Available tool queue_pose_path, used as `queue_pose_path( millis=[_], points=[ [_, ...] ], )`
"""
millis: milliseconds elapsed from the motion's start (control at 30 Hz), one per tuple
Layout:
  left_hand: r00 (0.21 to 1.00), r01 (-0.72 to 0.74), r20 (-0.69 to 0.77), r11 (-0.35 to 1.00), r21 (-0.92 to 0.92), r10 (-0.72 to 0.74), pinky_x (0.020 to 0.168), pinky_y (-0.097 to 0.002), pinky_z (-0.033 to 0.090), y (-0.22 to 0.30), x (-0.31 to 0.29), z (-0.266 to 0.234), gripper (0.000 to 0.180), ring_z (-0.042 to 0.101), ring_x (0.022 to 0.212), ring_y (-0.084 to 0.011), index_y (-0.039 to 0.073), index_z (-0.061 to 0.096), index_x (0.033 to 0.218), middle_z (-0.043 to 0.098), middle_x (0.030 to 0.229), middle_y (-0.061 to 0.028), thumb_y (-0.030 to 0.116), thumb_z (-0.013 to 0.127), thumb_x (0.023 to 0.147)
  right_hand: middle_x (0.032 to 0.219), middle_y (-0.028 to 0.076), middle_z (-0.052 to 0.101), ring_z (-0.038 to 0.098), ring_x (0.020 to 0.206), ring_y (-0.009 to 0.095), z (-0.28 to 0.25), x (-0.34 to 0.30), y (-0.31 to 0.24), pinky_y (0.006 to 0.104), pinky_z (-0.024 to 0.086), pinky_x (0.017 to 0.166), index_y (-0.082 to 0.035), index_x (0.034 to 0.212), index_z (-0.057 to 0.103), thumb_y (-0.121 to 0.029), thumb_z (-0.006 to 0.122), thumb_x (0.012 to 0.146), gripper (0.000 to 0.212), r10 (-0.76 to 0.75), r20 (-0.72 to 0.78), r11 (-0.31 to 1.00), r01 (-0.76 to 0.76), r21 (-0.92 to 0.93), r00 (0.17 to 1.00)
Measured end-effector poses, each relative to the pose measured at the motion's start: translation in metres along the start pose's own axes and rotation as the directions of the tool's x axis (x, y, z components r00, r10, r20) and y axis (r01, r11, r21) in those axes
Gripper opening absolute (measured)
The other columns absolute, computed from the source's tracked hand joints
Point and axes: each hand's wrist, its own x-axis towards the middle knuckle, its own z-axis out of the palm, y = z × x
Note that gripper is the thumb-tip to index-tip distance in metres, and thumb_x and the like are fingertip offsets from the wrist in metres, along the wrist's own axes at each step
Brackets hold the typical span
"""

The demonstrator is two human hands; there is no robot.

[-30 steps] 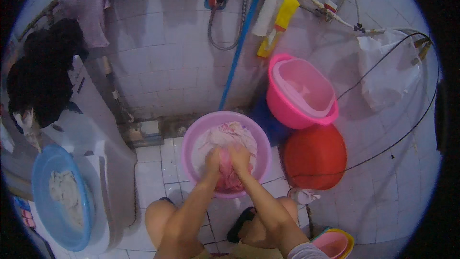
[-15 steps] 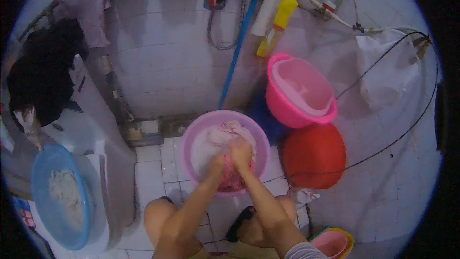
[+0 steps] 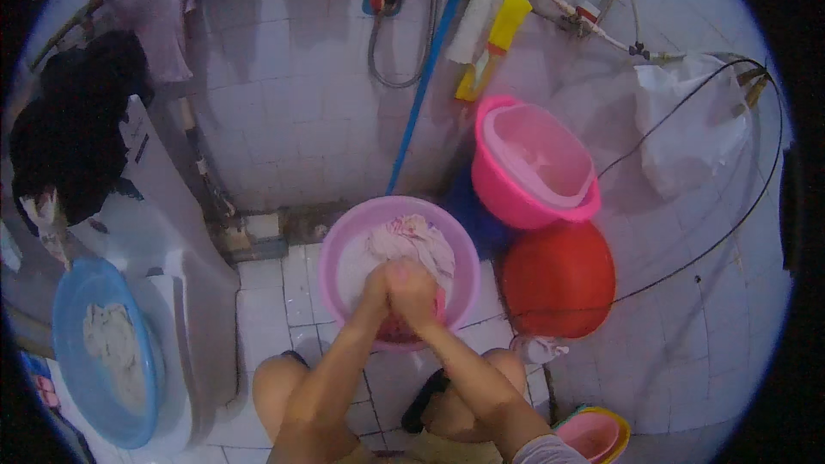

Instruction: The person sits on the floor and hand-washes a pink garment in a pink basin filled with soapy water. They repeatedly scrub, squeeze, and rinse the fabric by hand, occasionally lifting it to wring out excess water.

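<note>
On the tiled floor in front of me stands a light purple basin with whitish water. Inside it lies a wet pale pink cloth with a patterned, redder part near the front. My left hand and my right hand press together over the basin's middle, closed around a bunch of this cloth. Most of the gripped part is hidden by my hands, and the individual fingers are blurred.
A light blue basin with whitish cloth sits on a white washing machine at left. At right, nested pink basins lean above a red basin. A blue pole leans on the wall, near a shower hose.
My hands have come closer together and shifted slightly left over the basin. The bunched cloth between them is now more covered. The whole view has shifted a little.
</note>
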Motion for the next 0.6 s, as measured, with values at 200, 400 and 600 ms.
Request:
queue_pose_path(
  millis=[200,400,600],
  points=[
    [0.992,0.012,-0.121,0.996,-0.088,-0.022,0.07,-0.0327,0.05,0.033,-0.033,0.038,0.024,0.06,0.08,-0.0186,0.005,0.059,0.103,0.062,0.093,-0.0062,0.024,0.056,0.089,0.076,0.022,0.061,0.06,0.073,0.041,0.004,0.026,0.027,0.049,0.046,0.066,-0.001,0.077,0.061,-0.033,0.055,0.079,0.032,0.403,-0.076,0.91,-0.408,-0.073,0.912],
    [0.981,0.016,-0.193,0.997,0.077,-0.001,0.071,-0.0296,0.046,0.093,-0.036,0.048,0.026,0.054,0.082,-0.0137,0.004,0.061,0.099,0.058,0.089,-0.0028,0.026,0.058,0.085,0.074,0.021,0.062,0.06,0.072,0.04,-0.007,-0.018,-0.016,0.0483,0.046,0.064,-0.003,0.087,0.061,-0.033,0.056,0.08,0.031,0.325,0.109,0.942,-0.332,0.053,0.939],
    [0.992,-0.105,-0.062,0.991,0.083,0.11,0.062,-0.0279,0.045,0.044,-0.026,0.023,0.023,0.054,0.07,-0.0113,0.006,0.06,0.09,0.056,0.079,-0.0016,0.028,0.054,0.087,0.074,0.018,0.061,0.059,0.07,0.036,-0.005,-0.008,-0.021,0.044,0.044,0.06,-0.002,0.078,0.06,-0.026,0.058,0.082,0.025,0.005,-0.025,1.0,-0.004,0.03,1.0]
  ],
)
